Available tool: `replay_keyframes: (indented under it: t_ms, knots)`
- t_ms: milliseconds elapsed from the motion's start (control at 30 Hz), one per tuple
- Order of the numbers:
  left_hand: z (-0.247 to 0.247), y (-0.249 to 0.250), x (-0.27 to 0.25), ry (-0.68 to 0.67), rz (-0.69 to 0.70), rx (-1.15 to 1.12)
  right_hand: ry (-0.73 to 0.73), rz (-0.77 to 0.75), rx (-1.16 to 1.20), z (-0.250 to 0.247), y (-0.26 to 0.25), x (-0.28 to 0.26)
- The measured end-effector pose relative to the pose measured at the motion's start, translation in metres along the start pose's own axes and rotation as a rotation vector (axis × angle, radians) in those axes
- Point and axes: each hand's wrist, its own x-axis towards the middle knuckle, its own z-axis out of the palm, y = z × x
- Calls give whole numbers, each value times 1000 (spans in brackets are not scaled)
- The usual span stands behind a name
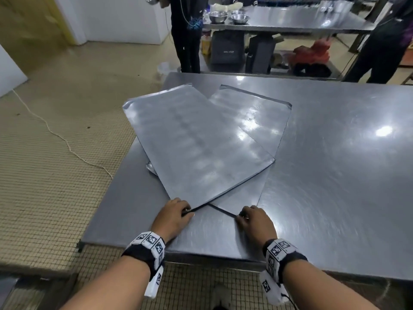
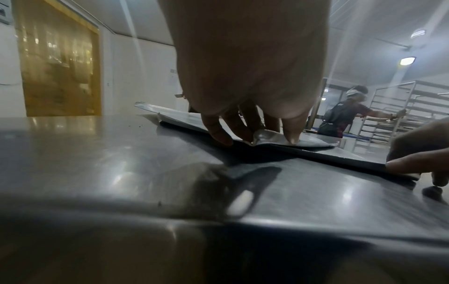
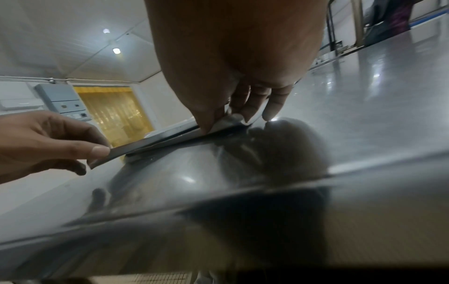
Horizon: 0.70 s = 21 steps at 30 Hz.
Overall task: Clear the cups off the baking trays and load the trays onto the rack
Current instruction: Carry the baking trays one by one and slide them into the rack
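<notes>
Two flat grey baking trays lie crossed on the steel table [image 1: 335,175], and no cups are in view. The upper tray [image 1: 190,139] slants to the left and overhangs the table's left edge. My left hand [image 1: 185,211] pinches its near corner, thumb under and fingers on top [image 2: 257,140]. The lower tray [image 1: 252,115] points away to the right. My right hand [image 1: 242,215] pinches the near corner of this one [image 3: 233,121]. Both corners are lifted a little off the table. The wrists sit near the table's front edge.
A tall metal rack [image 2: 401,115] stands beyond the table, and a person [image 2: 345,115] holds it. Two more people [image 1: 185,34] [image 1: 384,41] stand by a far table with steel bowls [image 1: 240,19]. A white cable [image 1: 55,135] trails over the tiled floor at left.
</notes>
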Motion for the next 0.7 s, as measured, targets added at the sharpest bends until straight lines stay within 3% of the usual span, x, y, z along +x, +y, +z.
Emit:
replay_keyframes:
  t_ms: [200, 467, 600, 700]
  knots:
    - [3, 17, -40, -130, 23, 21, 1, 116, 16, 2, 11, -58]
    - [-5, 18, -83, -378, -2, -26, -148, 189, -15, -1, 8, -125]
    - [-8, 13, -98, -394, -10, -111, -185, 193, -31, -8, 5, -125]
    - [-17, 12, -99, -290, -43, -94, -155, 203, -48, -20, 4, -110]
